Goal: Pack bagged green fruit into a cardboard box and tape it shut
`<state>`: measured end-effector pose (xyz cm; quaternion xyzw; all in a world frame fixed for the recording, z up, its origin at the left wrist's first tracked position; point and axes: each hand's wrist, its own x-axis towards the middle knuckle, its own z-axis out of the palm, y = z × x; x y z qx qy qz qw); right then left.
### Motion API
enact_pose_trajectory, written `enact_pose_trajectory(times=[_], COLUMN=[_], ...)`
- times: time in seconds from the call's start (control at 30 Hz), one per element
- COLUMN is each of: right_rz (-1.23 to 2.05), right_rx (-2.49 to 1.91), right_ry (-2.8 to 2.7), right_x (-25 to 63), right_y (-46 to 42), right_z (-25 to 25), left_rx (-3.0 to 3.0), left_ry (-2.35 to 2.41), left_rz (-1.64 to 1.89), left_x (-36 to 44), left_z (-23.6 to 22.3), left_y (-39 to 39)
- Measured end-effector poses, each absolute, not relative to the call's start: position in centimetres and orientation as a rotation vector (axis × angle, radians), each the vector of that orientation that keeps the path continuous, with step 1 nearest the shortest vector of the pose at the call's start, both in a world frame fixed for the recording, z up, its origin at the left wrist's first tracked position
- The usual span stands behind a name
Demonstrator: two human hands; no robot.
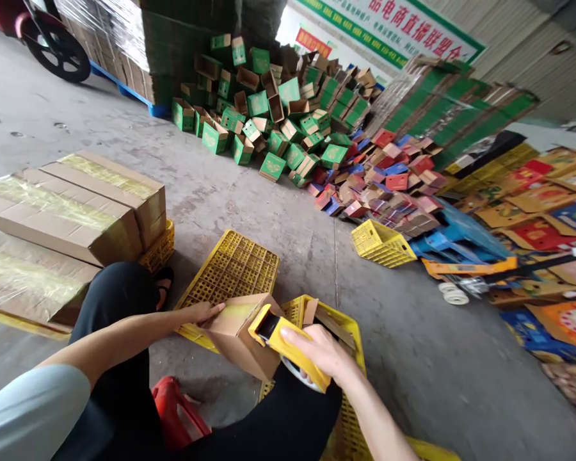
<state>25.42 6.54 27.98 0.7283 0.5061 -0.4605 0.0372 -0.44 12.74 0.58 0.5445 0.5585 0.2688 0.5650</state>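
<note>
A small brown cardboard box (235, 346) stands between my knees, slightly tilted, with a strip of yellowish clear tape along its top. My left hand (207, 312) grips the box at its left top edge, with part of the fingers on the top face. In my right hand (319, 349) is a yellow tape dispenser (288, 339), its head against the right top edge of the box. The fingers wrap round the dispenser's body, and the tape roll shows below them. A slatted yellow crate (237, 259) lies just beyond the box.
Another yellow crate (358, 326) with cardboard pieces sits to the right. Larger taped cartons (67, 205) are stacked at left. A red stool (175, 410) is below me. Piled green boxes (273, 165), red and blue boxes (396, 181) and a blue pallet jack (461, 237) lie ahead.
</note>
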Motion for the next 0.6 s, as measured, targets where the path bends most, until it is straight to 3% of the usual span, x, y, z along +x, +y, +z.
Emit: enact_pose_trajectory(times=[0.17, 0.33, 0.6], right_rz=[-1.441, -1.458, -1.534], right_rx=[2.218, 2.153, 2.234], right_ry=[1.645, 1.722, 1.658], right_x=[22.2, 22.2, 24.0], right_y=[6.8, 7.9, 5.3], right_z=[26.3, 26.2, 25.6], left_rx=[1.507, 2.002, 2.413], left_ry=[1.136, 0.574, 0.62], left_rz=[0.756, 0.85, 0.747], left_x=[-2.3, -2.7, -1.1], left_z=[6.5, 12.4, 11.7], left_y=[15.7, 13.7, 11.6])
